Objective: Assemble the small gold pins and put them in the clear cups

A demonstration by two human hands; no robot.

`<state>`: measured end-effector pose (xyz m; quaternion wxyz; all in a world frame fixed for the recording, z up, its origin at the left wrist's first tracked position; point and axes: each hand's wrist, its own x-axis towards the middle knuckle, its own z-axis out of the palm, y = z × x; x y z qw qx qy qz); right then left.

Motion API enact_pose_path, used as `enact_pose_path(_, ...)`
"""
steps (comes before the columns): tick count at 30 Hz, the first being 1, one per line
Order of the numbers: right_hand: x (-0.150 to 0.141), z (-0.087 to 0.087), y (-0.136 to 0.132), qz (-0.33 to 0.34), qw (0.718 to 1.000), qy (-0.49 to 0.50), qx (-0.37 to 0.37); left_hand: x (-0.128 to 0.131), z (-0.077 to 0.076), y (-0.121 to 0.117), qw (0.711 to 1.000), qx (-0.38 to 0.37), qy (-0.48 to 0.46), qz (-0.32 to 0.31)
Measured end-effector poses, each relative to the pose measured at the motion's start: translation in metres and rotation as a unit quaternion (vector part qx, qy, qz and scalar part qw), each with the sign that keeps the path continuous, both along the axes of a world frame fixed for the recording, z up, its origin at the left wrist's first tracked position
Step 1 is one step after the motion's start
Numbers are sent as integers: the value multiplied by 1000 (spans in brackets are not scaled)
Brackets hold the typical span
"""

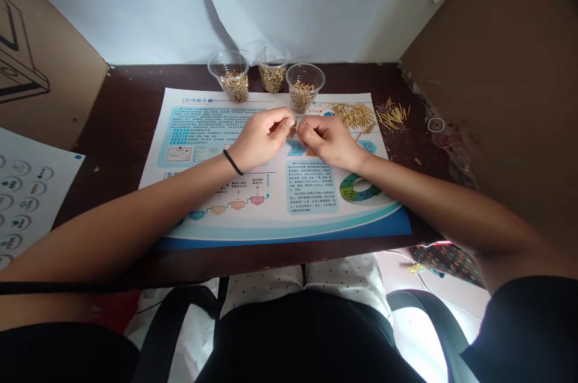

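Note:
My left hand point(262, 139) and my right hand point(326, 142) are close together above a printed paper mat point(289, 232). Their fingertips pinch a tiny brass pin point(294, 129), which is mostly hidden by my fingers. Beyond my right hand, a loose pile of brass pins point(354, 116) lies on the mat's top edge, and more pins point(392, 117) lie on the dark desk point(117, 112). Along the back stand several clear plastic cups point(305, 88) holding brass pins. The nearest cup stands just beyond my fingertips. A black hair tie point(232, 162) circles my left wrist.
Cardboard panels point(497, 70) wall the desk on the right and left, and a white sheet point(112, 3) hangs behind it. A printed sheet of circular icons point(31, 202) lies at the left. A small white ring point(436, 124) sits on the desk's right side.

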<state>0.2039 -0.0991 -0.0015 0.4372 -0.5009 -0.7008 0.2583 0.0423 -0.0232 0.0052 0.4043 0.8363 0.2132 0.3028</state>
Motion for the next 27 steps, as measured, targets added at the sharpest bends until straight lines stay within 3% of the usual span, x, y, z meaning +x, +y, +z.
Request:
enact_pose_path(19,-18,5,-3,-104,990,-97,8,2,-1,-10,986,93,69,117)
enact_pose_path(27,-19,8,1,-108,987,-117,-11,0,3,-8,993,41,44,97)
